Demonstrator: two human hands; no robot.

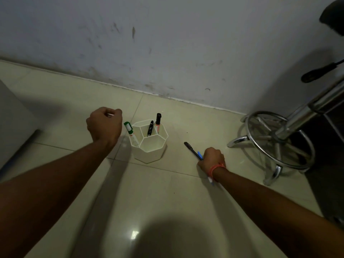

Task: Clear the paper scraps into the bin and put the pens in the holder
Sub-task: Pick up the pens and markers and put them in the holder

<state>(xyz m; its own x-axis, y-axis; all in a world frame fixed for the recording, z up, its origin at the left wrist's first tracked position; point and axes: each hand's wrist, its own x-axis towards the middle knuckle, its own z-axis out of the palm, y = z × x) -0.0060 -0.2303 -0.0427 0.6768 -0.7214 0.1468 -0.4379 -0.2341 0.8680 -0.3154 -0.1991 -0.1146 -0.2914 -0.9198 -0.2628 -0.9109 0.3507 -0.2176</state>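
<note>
Pens: my right hand (212,158) clenches a black pen (191,150) and a blue pen (200,155) low over the floor (167,192); three stand in the holder (149,146). My left hand (104,125) is fisted beside it.

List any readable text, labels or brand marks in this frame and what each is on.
No text can be read.
Green-capped white marker in the white hexagonal pen holder: printing on barrel, too blurred.
Black-capped marker with red label band: label print too small.
Black pen with silver clip: no marking visible.
Black pen and blue pen in the right hand: no marking visible.
</note>
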